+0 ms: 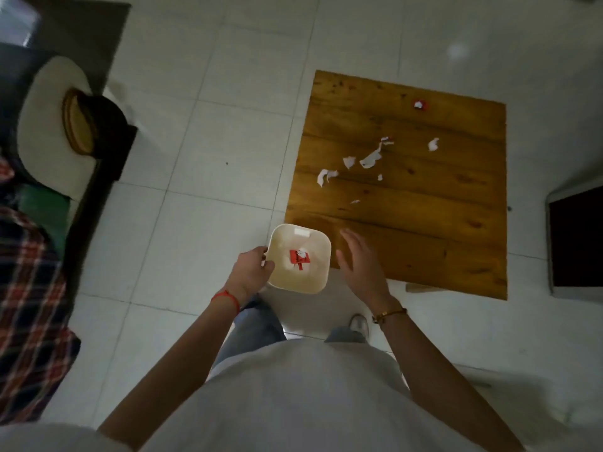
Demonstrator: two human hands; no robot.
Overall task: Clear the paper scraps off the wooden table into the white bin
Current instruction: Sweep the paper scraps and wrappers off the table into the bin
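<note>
Bin held at the tabletop's near corner, scraps still on the wood.

The left hand (251, 267) grips the rim of the white bin (318, 278), which holds red and white paper (299, 256). The right hand (360, 265) hovers just beside it with fingers spread, holding nothing, over the tabletop (424, 230). White scraps (370, 159) lie mid-table; a red-and-white scrap (420, 104) lies near the far edge.
</note>
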